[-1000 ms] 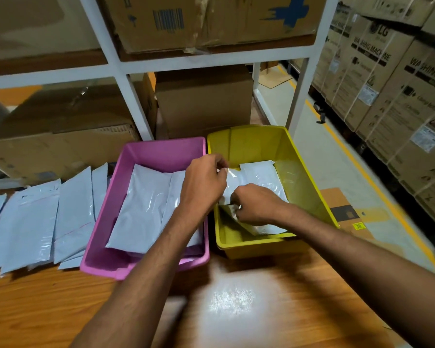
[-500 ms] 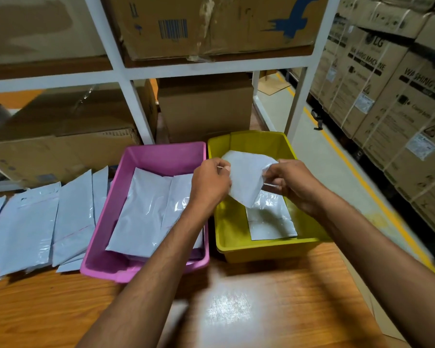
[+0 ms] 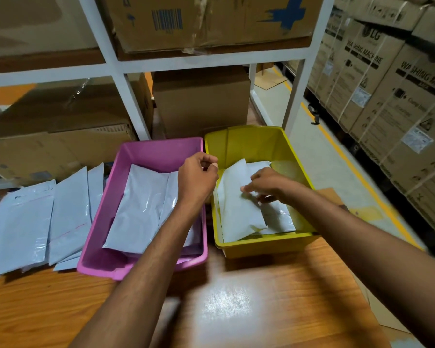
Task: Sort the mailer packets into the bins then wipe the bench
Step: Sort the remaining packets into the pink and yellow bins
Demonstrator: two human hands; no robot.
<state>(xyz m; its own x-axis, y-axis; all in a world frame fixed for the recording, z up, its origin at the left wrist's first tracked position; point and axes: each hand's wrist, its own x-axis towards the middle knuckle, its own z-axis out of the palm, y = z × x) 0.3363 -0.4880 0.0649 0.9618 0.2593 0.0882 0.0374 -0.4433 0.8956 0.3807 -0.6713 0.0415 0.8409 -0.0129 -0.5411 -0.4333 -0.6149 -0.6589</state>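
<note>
Head cam view here. Two bins sit side by side on the wooden bench (image 3: 274, 310), around the middle of the frame: a pink bin (image 3: 158, 151) on the left and a yellow bin (image 3: 261, 246) touching it on the right. The pink one has a few grey mailer packets (image 3: 141, 204) lying overlapped in it. The yellow one has a top packet (image 3: 236, 214) lying tilted over a second packet (image 3: 280, 218) underneath.

The left hand (image 3: 197, 179) hovers over the spot where the two bins meet. Its fingers are curled in with the thumb tucked against them, and I can't see anything in it, so it's basically a clenched empty hand.

The right hand (image 3: 270, 187) is down in the yellow bin with its fingertips (image 3: 245, 189) laid on the top packet. That hand is kinda smeared, so I honestly can't tell if the thumb is pinching the packet's edge or the fingers are just resting on it.

At the left edge of the frame, a row of unsorted packets (image 3: 23, 222) lies fanned out on the bench, right beside the pink bin. Behind the bins are a white shelving rack (image 3: 126, 96) and a plain cardboard box (image 3: 201, 101), with washing machine cartons (image 3: 387, 84) stacked at upper right.
</note>
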